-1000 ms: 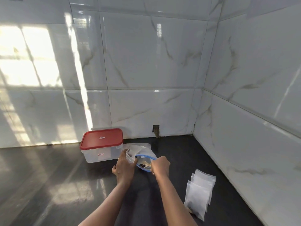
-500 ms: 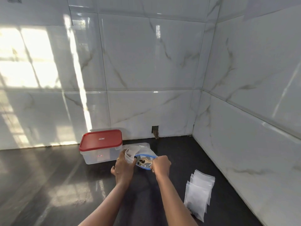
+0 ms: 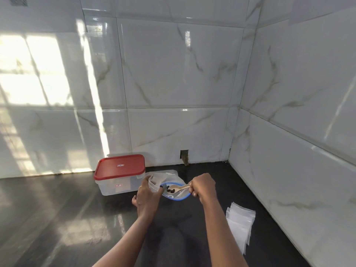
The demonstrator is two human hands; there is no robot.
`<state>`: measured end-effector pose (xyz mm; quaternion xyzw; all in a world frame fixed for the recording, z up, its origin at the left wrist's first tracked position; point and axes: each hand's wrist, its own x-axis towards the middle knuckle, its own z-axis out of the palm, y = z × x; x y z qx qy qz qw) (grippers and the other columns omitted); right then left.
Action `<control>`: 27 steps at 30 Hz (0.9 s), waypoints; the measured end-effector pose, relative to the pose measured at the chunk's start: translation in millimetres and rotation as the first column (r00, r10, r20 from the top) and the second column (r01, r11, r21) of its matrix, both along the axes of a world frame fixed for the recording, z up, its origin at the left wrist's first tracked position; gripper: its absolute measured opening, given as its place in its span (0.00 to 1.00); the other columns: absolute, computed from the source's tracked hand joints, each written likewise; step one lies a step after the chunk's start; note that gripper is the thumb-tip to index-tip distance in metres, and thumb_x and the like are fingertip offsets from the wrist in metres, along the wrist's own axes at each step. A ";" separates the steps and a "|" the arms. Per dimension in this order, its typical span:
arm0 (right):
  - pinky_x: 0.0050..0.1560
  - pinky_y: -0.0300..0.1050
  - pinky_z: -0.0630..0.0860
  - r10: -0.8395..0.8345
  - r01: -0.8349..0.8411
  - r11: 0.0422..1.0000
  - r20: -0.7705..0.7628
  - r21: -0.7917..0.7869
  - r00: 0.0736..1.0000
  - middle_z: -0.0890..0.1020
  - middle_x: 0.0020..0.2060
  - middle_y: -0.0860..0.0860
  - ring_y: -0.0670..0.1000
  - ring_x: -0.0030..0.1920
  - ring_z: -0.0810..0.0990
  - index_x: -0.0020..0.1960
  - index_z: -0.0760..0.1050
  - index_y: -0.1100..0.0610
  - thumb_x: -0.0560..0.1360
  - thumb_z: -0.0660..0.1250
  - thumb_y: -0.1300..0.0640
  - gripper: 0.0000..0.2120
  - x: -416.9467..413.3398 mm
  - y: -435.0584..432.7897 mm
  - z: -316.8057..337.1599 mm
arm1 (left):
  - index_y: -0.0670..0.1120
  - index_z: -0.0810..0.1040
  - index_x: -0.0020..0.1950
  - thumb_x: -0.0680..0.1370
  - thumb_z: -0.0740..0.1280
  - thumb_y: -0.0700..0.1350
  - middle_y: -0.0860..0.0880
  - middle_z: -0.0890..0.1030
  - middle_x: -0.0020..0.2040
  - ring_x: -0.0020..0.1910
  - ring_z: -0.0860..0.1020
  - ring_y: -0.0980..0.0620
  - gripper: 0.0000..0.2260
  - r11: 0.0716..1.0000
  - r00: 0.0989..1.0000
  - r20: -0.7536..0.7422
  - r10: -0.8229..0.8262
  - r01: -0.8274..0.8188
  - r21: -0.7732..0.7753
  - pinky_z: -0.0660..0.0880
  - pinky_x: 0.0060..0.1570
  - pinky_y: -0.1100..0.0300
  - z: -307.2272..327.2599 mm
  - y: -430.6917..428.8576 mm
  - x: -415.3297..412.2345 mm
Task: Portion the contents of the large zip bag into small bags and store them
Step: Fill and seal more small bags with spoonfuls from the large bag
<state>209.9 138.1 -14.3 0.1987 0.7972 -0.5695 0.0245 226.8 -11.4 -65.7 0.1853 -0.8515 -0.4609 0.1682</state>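
The left grip [image 3: 147, 197] is clasping a small bag [image 3: 155, 181] beside the zip bag [image 3: 181, 195] lying on the desk [image 3: 77, 209]; the right grip [image 3: 203, 186] is pinching a spoon [image 3: 179, 188] bearing dark bits [image 3: 169, 190] over its mouth.

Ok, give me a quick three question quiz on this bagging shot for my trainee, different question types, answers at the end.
1. True or false: the red lid is on the clear container.
2. The right hand grips: A a knife, B a wooden spoon, C a marker.
3. Fill in: the small bag beside the large zip bag is held by the ___ hand.
Key: 1 true; 2 B; 3 left hand.
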 end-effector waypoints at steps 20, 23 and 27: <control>0.40 0.37 0.79 0.390 -0.293 0.877 -0.209 0.380 0.897 0.83 0.44 0.58 0.47 0.35 0.79 0.55 0.81 0.63 0.77 0.62 0.64 0.11 22.9 -18.6 48.2 | 0.51 0.69 0.66 0.70 0.72 0.48 0.48 0.78 0.60 0.60 0.75 0.45 0.26 0.999 0.999 -0.035 -0.038 0.036 -0.038 0.61 0.65 0.44 -1.7 5.4 -6.8; 0.56 0.41 0.79 0.456 -0.308 0.821 -0.228 0.481 0.860 0.83 0.52 0.57 0.49 0.47 0.82 0.58 0.80 0.61 0.78 0.63 0.63 0.11 21.8 -23.7 45.7 | 0.52 0.69 0.66 0.70 0.72 0.49 0.48 0.78 0.60 0.60 0.75 0.46 0.26 0.999 0.999 -0.040 -0.033 0.032 -0.033 0.61 0.65 0.45 0.2 4.0 -8.0; 0.61 0.37 0.73 0.503 -0.302 0.768 -0.240 0.564 0.830 0.82 0.56 0.56 0.50 0.56 0.80 0.60 0.79 0.60 0.79 0.62 0.62 0.12 20.9 -25.4 47.0 | 0.50 0.68 0.66 0.71 0.72 0.49 0.47 0.78 0.59 0.59 0.75 0.45 0.26 1.000 0.999 -0.031 -0.017 0.016 -0.027 0.62 0.64 0.45 3.4 3.3 -9.6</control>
